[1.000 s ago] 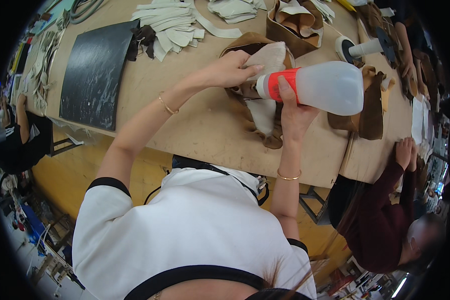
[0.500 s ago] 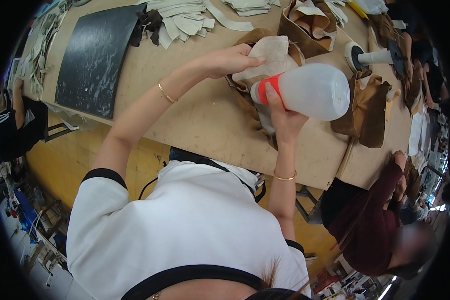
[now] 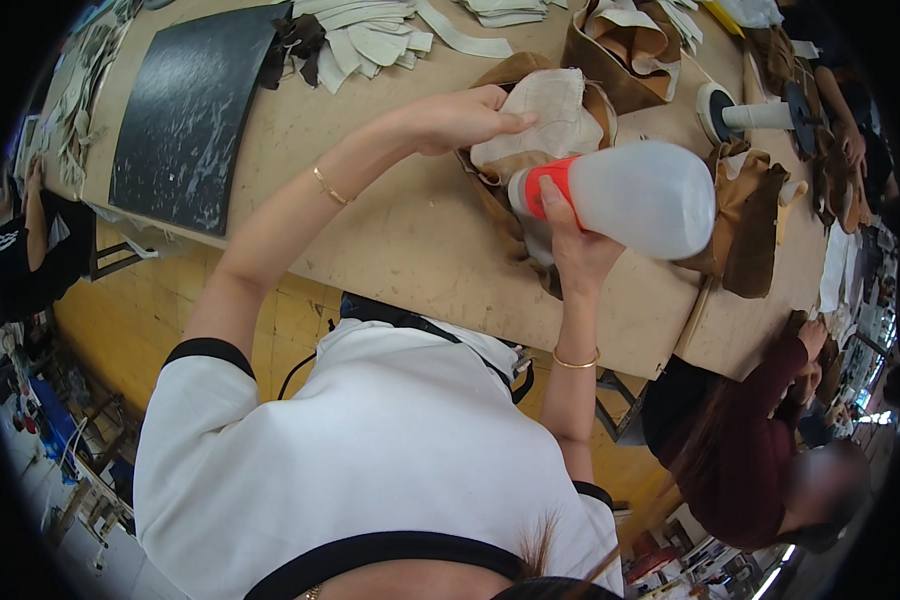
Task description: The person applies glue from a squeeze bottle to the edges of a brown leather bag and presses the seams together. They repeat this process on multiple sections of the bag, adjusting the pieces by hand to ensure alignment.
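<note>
My right hand point(image 3: 570, 245) grips a translucent white squeeze bottle point(image 3: 635, 195) near its red collar, tipped sideways with the nozzle end toward a cream cloth pad point(image 3: 540, 115). My left hand point(image 3: 460, 115) holds that pad from above, over a brown leather piece point(image 3: 500, 200) lying on the wooden worktable point(image 3: 390, 240). The bottle's nozzle is hidden against the pad.
A dark mat point(image 3: 190, 110) lies at the table's left. Cut pale strips point(image 3: 370, 40) and brown leather parts point(image 3: 630, 45) crowd the far side. A white round-based tool point(image 3: 735, 115) and a brown piece point(image 3: 750, 215) sit at right. A person in maroon point(image 3: 750, 450) sits at lower right.
The bottle has stayed against the pad while both hands shifted slightly; the view has tilted and moved closer to the table.
</note>
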Demonstrator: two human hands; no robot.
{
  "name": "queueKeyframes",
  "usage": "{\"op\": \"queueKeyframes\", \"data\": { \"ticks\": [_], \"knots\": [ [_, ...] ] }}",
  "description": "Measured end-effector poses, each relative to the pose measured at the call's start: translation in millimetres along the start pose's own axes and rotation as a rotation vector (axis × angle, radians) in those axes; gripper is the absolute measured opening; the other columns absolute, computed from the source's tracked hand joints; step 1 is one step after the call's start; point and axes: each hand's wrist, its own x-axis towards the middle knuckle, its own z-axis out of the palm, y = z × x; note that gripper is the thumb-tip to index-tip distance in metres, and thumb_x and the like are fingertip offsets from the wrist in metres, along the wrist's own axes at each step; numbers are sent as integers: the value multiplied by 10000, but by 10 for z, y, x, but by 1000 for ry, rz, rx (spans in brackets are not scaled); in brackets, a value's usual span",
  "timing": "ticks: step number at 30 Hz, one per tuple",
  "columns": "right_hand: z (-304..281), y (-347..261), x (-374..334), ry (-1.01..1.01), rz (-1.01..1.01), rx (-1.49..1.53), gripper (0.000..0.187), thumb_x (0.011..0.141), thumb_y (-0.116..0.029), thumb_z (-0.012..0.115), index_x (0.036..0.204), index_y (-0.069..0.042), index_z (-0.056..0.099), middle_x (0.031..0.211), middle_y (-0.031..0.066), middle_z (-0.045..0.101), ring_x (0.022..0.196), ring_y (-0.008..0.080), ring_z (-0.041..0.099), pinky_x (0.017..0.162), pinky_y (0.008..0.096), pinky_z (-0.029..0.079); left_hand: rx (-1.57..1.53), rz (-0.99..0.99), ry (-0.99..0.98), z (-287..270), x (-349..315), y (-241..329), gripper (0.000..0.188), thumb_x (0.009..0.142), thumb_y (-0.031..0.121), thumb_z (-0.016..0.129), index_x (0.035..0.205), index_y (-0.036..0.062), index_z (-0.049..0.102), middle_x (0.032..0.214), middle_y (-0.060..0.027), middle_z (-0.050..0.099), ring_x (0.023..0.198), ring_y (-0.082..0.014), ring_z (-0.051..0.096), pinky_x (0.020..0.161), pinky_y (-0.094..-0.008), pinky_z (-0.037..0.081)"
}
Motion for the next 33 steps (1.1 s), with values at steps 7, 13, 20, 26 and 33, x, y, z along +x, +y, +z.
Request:
{"op": "queueKeyframes", "data": {
  "ticks": [7,13,20,26,33],
  "knots": [
    [83,-61,77,236,-198,110,385,704,-149,829,986,16,623,912,83,654,774,187,616,722,316,515,-76,-135,-5,-39,-188,-96,445,942,440,519,1066,12,504,840,12,496,702,-51,406,603,-222,366],
    [56,-128,-30,50,-207,-81,408,672,-198,855,954,1,637,889,72,656,741,179,615,699,311,515,-171,-152,-23,-78,-325,-176,397,960,421,499,1058,39,548,944,-2,587,755,-34,508,615,-220,427],
    [82,8,-73,277,-153,42,588,684,-182,835,1125,17,501,1008,109,568,887,216,556,837,339,470,-313,-89,17,-30,-452,-295,386,962,351,518,1139,9,542,1056,-31,612,919,-76,576,770,-246,480],
    [56,-49,-103,167,-158,58,588,691,-170,829,1133,20,491,1009,112,576,866,218,570,801,346,494,-371,-98,18,-44,-490,-269,389,949,305,552,1180,-7,539,1111,-61,609,986,-108,580,846,-269,482],
    [94,-70,-15,206,-156,78,477,699,-145,819,1059,26,557,996,111,622,831,208,604,765,330,512,-140,-111,177,59,-364,-274,452,955,325,536,1237,-27,515,1167,-89,597,1031,-124,576,879,-284,480]
  ]
}}
